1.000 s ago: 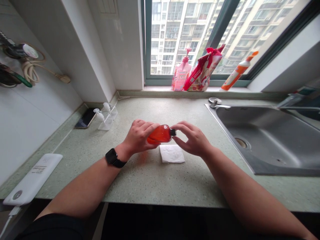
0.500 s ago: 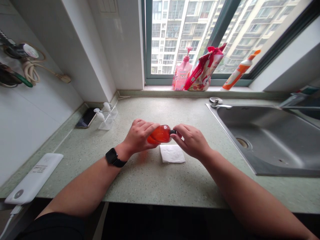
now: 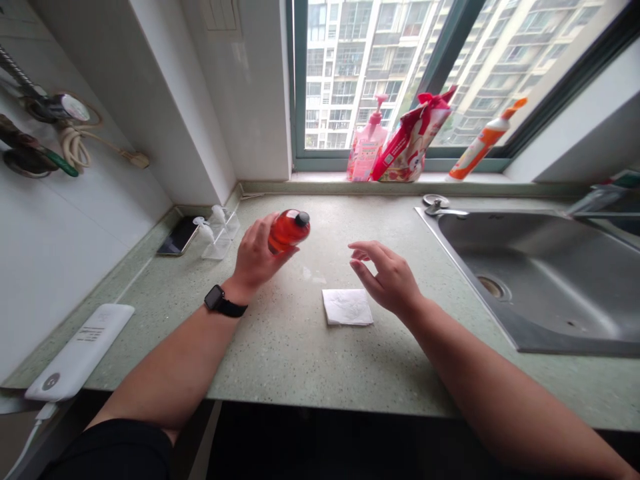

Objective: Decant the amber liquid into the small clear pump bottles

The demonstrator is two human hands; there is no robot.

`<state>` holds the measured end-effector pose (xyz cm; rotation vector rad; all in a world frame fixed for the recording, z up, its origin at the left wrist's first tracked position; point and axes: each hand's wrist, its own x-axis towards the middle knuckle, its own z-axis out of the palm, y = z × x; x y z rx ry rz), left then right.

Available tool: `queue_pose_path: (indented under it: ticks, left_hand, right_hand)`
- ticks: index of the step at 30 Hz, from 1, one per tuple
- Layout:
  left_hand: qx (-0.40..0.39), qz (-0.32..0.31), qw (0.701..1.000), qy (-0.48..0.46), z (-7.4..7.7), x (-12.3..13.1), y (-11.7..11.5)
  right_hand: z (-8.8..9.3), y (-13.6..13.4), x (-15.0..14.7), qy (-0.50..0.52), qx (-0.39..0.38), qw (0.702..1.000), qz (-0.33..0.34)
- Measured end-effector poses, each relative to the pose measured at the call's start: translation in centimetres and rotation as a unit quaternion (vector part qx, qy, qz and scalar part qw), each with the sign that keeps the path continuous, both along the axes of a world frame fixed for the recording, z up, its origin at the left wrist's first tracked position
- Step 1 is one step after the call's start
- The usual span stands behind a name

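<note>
A bottle of orange-red liquid (image 3: pixel 289 229) with a black cap (image 3: pixel 302 219) is gripped in my left hand (image 3: pixel 257 257), tilted with its cap toward the upper right. The cap is on the bottle. My right hand (image 3: pixel 387 273) hovers over the counter, apart from the bottle, its fingers loosely curved and holding nothing. Just below and left of that hand, a folded white paper towel (image 3: pixel 348 307) lies on the counter (image 3: pixel 280 360).
A steel sink (image 3: pixel 545 343) fills the right side. At left are a phone (image 3: pixel 178 236), a clear holder with white pieces (image 3: pixel 216 248) and a white power bank (image 3: pixel 83 350). A pink pump bottle (image 3: pixel 367 153), red bag (image 3: pixel 410 147) and orange-white bottle (image 3: pixel 477 150) line the windowsill.
My right hand has let go of the black cap. My left hand has carried the bottle left and away from me, turning it from lying sideways to more upright.
</note>
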<state>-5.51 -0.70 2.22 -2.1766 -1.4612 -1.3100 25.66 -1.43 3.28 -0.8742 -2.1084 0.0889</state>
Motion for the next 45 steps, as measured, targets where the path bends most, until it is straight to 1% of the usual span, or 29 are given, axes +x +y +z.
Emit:
queue_pose_path:
  ticks: [3, 6, 9, 16, 24, 32, 37, 42, 45]
  left_hand:
    - [-0.042, 0.064, 0.99, -0.117, -0.3, -1.7, 1.1]
    - [-0.078, 0.125, 0.973, -0.18, -0.6, -2.9, 1.8]
    - [-0.098, 0.153, 0.963, -0.197, -0.8, -3.5, 2.1]
    - [-0.125, 0.177, 0.955, -0.202, -1.3, -4.1, 2.5]
    - [-0.13, 0.175, 0.951, -0.221, -1.7, -4.6, 3.0]
    - [-0.104, 0.169, 0.953, -0.228, -1.8, -4.8, 3.2]
    - [-0.074, 0.161, 0.965, -0.191, -1.7, -4.8, 3.2]
    - [-0.043, 0.135, 0.983, -0.113, -1.3, -4.2, 3.0]
    - [-0.042, 0.146, 0.984, -0.094, -0.9, -3.8, 2.8]
  right_hand:
    - [0.0, 0.0, -0.1, -0.007, -0.007, 1.0, 0.003]
    - [0.0, -0.1, -0.2, -0.024, -0.011, 1.0, 0.004]
    - [0.0, -0.1, -0.3, -0.041, -0.023, 0.999, 0.002]
    - [-0.2, 0.0, -0.2, -0.074, -0.044, 0.996, -0.009]
    - [-0.3, 0.1, -0.2, -0.09, -0.045, 0.995, -0.007]
    - [-0.5, 0.2, -0.2, -0.102, -0.056, 0.993, 0.0]
    - [-0.6, 0.3, -0.3, -0.11, -0.067, 0.992, 0.004]
    - [-0.8, 0.4, -0.3, -0.115, -0.085, 0.99, 0.001]
    - [-1.1, 0.6, -0.3, -0.116, -0.098, 0.988, 0.0]
